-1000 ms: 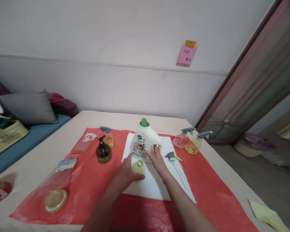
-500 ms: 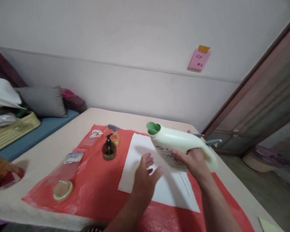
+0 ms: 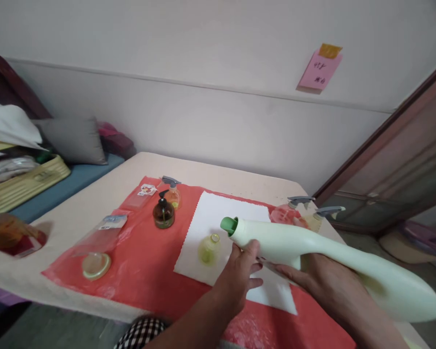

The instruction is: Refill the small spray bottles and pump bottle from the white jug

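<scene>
A pale green laundry detergent jug (image 3: 272,235) lies tilted almost level in front of me, its green pouring spout (image 3: 228,225) uncapped and facing left. Through the jug's handle, my right hand (image 3: 323,278) is wrapped in a grip. My left hand (image 3: 238,271) presses against the jug's near side below the neck, its fingers partly under it. Left of the spout, a small clear yellow-green bottle (image 3: 208,250) without a top stands on a white sheet (image 3: 192,259).
A dark pump bottle (image 3: 163,213) and a trigger spray bottle (image 3: 173,198) stand left on the red plastic sheet (image 3: 145,271). Two more grey trigger heads (image 3: 301,199) show behind the jug. A round lidded container (image 3: 95,265) and an amber bottle (image 3: 12,235) are farther left.
The jug has swung lower, its base coming toward me at the right. My left hand has moved right, onto the jug. The small yellow-green bottle has come into plain view.
</scene>
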Action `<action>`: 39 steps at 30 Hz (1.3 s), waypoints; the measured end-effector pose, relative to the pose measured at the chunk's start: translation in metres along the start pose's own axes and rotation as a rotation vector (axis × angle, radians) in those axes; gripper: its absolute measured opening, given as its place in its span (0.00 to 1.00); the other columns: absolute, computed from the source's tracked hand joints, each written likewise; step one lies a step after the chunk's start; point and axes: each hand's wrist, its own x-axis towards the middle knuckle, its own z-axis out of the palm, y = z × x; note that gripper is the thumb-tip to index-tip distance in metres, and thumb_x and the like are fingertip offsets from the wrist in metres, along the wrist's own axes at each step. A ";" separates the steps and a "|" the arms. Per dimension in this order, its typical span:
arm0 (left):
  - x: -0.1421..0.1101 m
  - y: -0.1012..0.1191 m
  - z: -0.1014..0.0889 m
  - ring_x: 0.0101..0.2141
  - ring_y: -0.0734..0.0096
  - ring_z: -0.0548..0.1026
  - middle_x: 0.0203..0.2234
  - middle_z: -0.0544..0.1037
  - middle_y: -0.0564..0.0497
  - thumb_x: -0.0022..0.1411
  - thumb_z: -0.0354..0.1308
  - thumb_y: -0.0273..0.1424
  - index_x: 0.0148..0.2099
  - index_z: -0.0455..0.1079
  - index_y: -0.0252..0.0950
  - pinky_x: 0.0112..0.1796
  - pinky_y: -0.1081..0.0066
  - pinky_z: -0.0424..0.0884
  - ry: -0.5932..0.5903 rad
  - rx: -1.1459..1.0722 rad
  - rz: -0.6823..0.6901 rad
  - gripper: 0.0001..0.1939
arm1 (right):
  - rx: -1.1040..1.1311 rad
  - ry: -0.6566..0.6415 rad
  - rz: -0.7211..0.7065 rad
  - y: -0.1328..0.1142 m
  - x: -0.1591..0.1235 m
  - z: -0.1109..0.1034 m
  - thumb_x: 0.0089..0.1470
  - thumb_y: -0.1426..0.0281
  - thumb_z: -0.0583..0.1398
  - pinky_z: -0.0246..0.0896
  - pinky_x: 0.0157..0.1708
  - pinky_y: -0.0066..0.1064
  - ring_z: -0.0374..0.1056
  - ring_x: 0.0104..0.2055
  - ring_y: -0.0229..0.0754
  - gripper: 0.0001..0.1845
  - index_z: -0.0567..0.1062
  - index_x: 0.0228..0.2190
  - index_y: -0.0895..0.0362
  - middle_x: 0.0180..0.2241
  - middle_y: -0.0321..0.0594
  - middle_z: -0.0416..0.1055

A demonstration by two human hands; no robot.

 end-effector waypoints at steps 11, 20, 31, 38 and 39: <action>0.013 -0.011 0.009 0.54 0.46 0.70 0.56 0.70 0.38 0.54 0.56 0.62 0.64 0.58 0.39 0.51 0.51 0.65 0.043 -0.332 -0.140 0.44 | -0.215 0.044 -0.173 -0.003 -0.002 0.006 0.61 0.49 0.49 0.71 0.42 0.52 0.74 0.45 0.65 0.39 0.62 0.62 0.65 0.49 0.62 0.75; 0.011 -0.011 0.014 0.48 0.53 0.75 0.52 0.72 0.38 0.64 0.52 0.51 0.61 0.62 0.32 0.52 0.57 0.66 0.124 -0.451 -0.151 0.33 | -0.271 0.116 -0.239 -0.003 0.000 0.010 0.61 0.43 0.44 0.70 0.44 0.53 0.72 0.49 0.67 0.42 0.67 0.57 0.65 0.46 0.65 0.74; 0.010 -0.014 0.013 0.44 0.56 0.77 0.53 0.74 0.39 0.65 0.50 0.49 0.59 0.66 0.32 0.50 0.58 0.69 0.125 -0.542 -0.140 0.30 | -0.178 0.144 -0.270 -0.011 -0.001 0.009 0.62 0.45 0.44 0.64 0.51 0.58 0.68 0.55 0.67 0.42 0.57 0.65 0.63 0.57 0.64 0.67; 0.009 -0.013 0.012 0.44 0.56 0.77 0.54 0.74 0.38 0.64 0.52 0.49 0.59 0.66 0.32 0.50 0.59 0.69 0.106 -0.572 -0.133 0.31 | -0.192 0.168 -0.296 -0.017 0.001 0.005 0.64 0.49 0.46 0.62 0.53 0.58 0.67 0.56 0.66 0.41 0.51 0.68 0.60 0.58 0.61 0.68; 0.009 -0.013 0.012 0.44 0.56 0.77 0.54 0.74 0.38 0.64 0.52 0.49 0.59 0.66 0.32 0.50 0.59 0.69 0.102 -0.578 -0.130 0.31 | -0.185 0.174 -0.301 -0.018 0.001 0.004 0.64 0.50 0.46 0.62 0.53 0.58 0.67 0.56 0.66 0.40 0.50 0.68 0.60 0.58 0.60 0.68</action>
